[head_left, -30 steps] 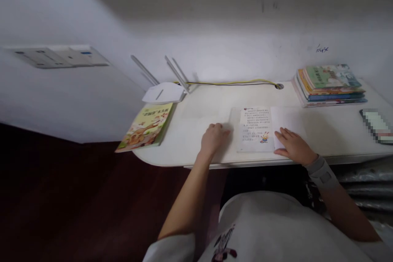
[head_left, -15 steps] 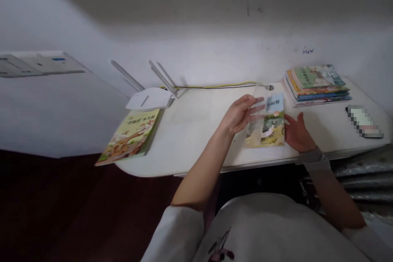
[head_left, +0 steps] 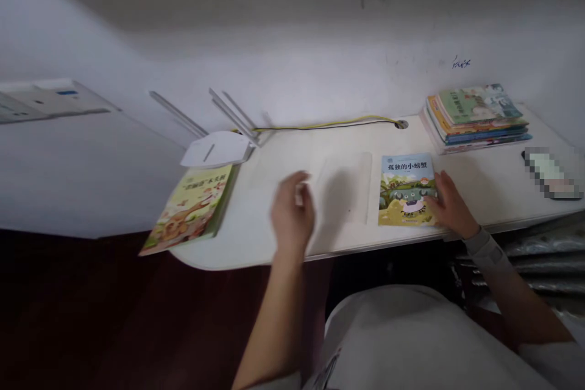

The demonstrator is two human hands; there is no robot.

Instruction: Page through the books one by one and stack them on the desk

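A thin picture book (head_left: 404,195) with a blue-and-green crab cover lies on the white desk. My right hand (head_left: 452,204) is at its right edge, one digit over the cover and the others along the side, closed on the book. To the book's left, a clear plastic sheet or book cover (head_left: 347,186) rests flat on the desktop. My left hand (head_left: 293,213) hovers left of that sheet with curled fingers, blurred by motion. Nothing can be made out in it.
A yellow-green book (head_left: 194,207) overhangs the desk's (head_left: 256,225) left edge. Behind it stands a white router (head_left: 217,149), with a yellow cable (head_left: 320,126) running to a desk hole. A book stack (head_left: 478,119) and a phone (head_left: 551,173) are on the right.
The clear sheet has left my left hand and now lies on the desk. That hand moved left. My right hand moved onto the crab book, whose cover now shows fully.
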